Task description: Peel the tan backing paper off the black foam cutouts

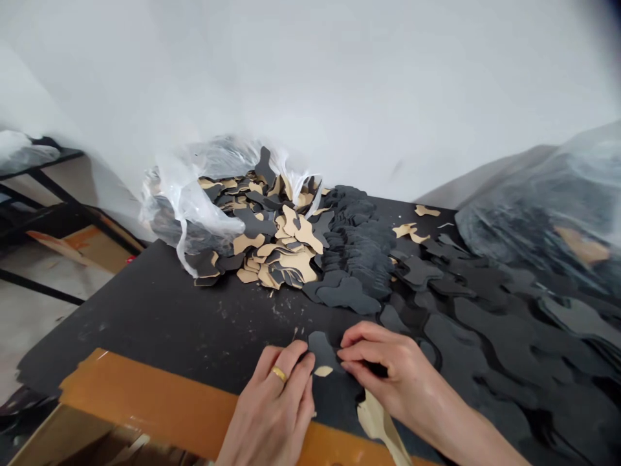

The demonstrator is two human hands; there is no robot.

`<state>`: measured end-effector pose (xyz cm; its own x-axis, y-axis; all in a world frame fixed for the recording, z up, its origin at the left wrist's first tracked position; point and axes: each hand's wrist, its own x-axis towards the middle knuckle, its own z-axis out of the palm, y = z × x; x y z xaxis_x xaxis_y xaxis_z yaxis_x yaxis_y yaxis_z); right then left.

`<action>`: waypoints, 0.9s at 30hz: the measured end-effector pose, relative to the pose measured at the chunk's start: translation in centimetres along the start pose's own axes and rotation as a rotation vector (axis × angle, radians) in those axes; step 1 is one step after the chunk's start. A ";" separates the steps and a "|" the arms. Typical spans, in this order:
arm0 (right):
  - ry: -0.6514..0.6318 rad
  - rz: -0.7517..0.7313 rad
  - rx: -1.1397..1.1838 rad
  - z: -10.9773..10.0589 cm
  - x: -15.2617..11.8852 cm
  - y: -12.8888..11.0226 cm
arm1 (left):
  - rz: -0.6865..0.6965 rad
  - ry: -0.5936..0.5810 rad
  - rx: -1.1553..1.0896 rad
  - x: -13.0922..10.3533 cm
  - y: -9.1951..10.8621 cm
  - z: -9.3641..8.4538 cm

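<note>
A dark, curved flat piece point(322, 349) lies on the black table between my hands. My left hand point(274, 401), with a ring on one finger, has its fingers bent together at the piece's left edge. At the right edge, the fingertips of my right hand point(388, 362) are pressed together on the piece. A small tan oval scrap point(323, 371) shows near the piece's lower end. Below my right palm is a tan backing piece point(373, 417), partly hidden by the hand. Whether my right hand also holds it cannot be seen.
Tan and dark pieces point(295, 259) spill from a clear plastic bag point(194, 200) at the back. Overlapping dark pieces point(359, 239) form rows beside them, and more cover the right side. Orange tape point(155, 395) runs along the front edge; another plastic bag point(543, 200) stands back right.
</note>
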<state>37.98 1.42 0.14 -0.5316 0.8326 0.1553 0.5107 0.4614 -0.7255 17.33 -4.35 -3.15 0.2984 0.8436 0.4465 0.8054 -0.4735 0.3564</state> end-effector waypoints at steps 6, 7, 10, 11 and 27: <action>-0.001 -0.033 -0.020 0.1 0.0 0.3 | -0.053 -0.110 -0.050 0.4 0.3 -0.4; -0.001 -0.037 -0.023 0.2 0.0 0.4 | -0.058 -0.119 -0.044 0.4 0.3 -0.4; -0.006 -0.052 -0.025 0.3 0.0 0.6 | -0.082 -0.137 -0.029 0.2 0.4 -0.1; -0.006 -0.057 -0.024 0.3 0.0 0.7 | -0.091 -0.135 -0.026 0.2 0.4 0.1; 0.020 -0.049 -0.037 0.0 0.1 -0.2 | -0.044 -0.173 -0.082 0.7 0.0 -0.7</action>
<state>37.83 1.40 0.35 -0.5435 0.8143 0.2037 0.5090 0.5127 -0.6914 17.19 -3.91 -2.30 0.3534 0.8913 0.2841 0.7771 -0.4488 0.4412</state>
